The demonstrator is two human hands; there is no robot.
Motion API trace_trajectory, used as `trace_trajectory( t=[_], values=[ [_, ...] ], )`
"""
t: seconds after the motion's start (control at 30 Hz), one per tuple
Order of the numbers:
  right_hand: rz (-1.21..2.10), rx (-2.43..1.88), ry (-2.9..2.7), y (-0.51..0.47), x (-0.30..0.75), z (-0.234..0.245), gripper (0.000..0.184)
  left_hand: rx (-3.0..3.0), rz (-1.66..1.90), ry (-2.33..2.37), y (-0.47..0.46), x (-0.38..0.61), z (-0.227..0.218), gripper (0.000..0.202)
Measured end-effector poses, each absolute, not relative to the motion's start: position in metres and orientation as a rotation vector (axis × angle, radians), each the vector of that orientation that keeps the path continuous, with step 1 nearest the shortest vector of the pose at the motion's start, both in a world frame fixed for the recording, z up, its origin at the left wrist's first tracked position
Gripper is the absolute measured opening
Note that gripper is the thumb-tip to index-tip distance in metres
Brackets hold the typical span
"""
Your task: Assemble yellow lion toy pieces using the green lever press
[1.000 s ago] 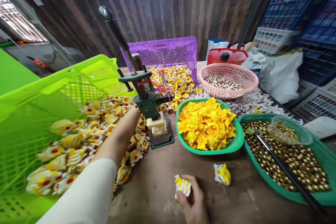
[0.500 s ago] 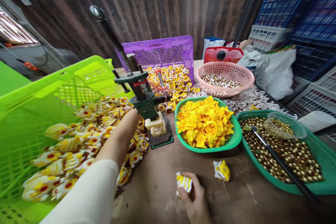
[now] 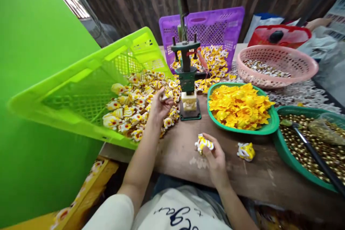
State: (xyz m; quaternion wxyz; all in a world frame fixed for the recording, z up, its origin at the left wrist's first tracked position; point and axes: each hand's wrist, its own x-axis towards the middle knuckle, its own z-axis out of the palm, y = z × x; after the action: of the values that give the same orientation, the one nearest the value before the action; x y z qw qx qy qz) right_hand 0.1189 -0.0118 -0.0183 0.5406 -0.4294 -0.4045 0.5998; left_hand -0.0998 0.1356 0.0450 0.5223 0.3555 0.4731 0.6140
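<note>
My right hand [image 3: 217,159] grips a small yellow-and-white striped plastic toy figure [image 3: 202,144] between thumb and fingers, just above the wooden table. Right of it, a second yellow-and-white figure [image 3: 245,151] lies on the tabletop. My left hand [image 3: 161,107] hovers over the heap of finished-looking figures [image 3: 132,109], its fingers curled in; a whitish bit shows at the fingertips, too small to name. Close to that hand stands a green hand press [image 3: 187,77] with a cream block-shaped fixture [image 3: 189,100] at its base.
A lime-green crate [image 3: 67,75] lies tipped at the left, the figures spilling from it. Behind the press is a purple basket [image 3: 207,25] with yellow-white parts. To the right are a green basin [image 3: 244,131] of yellow parts, a pink colander [image 3: 277,57] and a green tray [image 3: 291,163] of gold beads.
My left hand has drawn back from behind the press toward me, over the heap of figures. My right hand still holds its figure. The view has swung left and down.
</note>
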Motion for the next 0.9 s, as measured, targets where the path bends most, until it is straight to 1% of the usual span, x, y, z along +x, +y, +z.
trace_trajectory(
  t=[0.1, 0.2, 0.33, 0.43, 0.57, 0.67, 0.73, 0.83, 0.9],
  values=[
    [1.497, -0.912, -0.954, -0.007, 0.108, -0.008, 0.051, 0.655, 1.360, 1.025, 0.083, -0.070, 0.011, 0.036],
    [1.494, -0.859, -0.904, -0.009, 0.101, -0.010, 0.050, 0.551, 1.236, 0.955, 0.043, -0.035, -0.004, 0.031],
    [1.577, -0.836, -0.809, -0.015, 0.097, -0.013, 0.042, 0.522, 1.275, 0.954, 0.026, -0.014, -0.005, 0.037],
    [1.650, -0.827, -0.787, -0.017, 0.096, -0.014, 0.041, 0.524, 1.282, 0.934, 0.027, -0.011, -0.007, 0.044],
    [1.630, -0.842, -0.823, -0.017, 0.098, -0.019, 0.040, 0.520, 1.185, 0.889, 0.028, -0.006, -0.013, 0.041],
    [1.446, -0.906, -1.038, -0.021, 0.103, -0.021, 0.042, 0.401, 1.239, 0.823, 0.027, -0.003, -0.015, 0.039],
    [1.182, -0.994, -1.252, -0.025, 0.107, -0.017, 0.040, 0.330, 1.279, 0.774, 0.027, -0.004, -0.015, 0.036],
    [0.719, -1.103, -1.555, -0.028, 0.111, -0.010, 0.038, 0.392, 1.318, 0.752, 0.024, -0.008, -0.015, 0.028],
    [0.520, -1.146, -1.689, -0.029, 0.111, -0.008, 0.039, 0.496, 1.335, 0.765, 0.020, -0.009, -0.015, 0.027]
  ],
)
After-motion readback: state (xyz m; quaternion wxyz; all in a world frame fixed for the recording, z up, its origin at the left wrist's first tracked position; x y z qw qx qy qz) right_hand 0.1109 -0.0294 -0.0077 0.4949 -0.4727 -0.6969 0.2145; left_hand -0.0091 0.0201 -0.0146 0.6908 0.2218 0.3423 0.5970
